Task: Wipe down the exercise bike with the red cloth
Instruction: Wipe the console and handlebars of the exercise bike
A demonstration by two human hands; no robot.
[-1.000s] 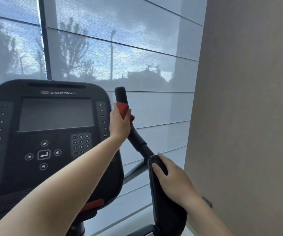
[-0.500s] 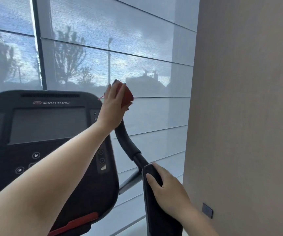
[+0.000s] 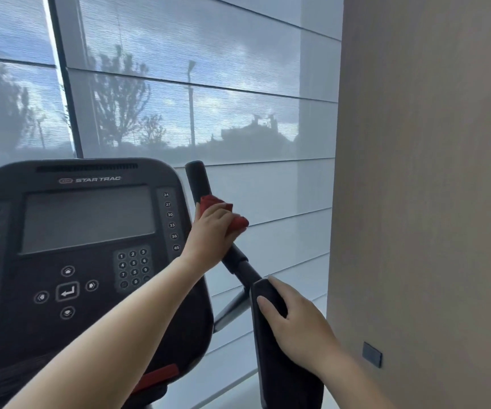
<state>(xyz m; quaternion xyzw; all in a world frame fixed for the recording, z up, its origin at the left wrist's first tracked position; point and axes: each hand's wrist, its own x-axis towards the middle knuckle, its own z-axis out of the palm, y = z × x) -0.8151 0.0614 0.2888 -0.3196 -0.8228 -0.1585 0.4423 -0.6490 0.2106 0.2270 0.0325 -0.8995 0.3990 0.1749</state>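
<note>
The exercise bike's black console (image 3: 88, 249) with a grey screen and keypad fills the lower left. Its right handlebar (image 3: 198, 178) rises beside the console. My left hand (image 3: 211, 234) grips the red cloth (image 3: 237, 221) wrapped around the handlebar's middle, below the bare top end. Lower down, my right hand (image 3: 300, 326) rests on the black armrest pad (image 3: 271, 349), thumb on the inner side and fingers curled over the outer edge.
A beige wall (image 3: 427, 202) stands close on the right, with a small dark plate (image 3: 371, 354) low on it. A large window with a sheer blind (image 3: 197, 84) lies straight ahead behind the bike. A red strip (image 3: 157, 377) shows under the console.
My left hand slid the cloth up to the handlebar's top end, then back down to its middle. The right hand stayed on the armrest pad.
</note>
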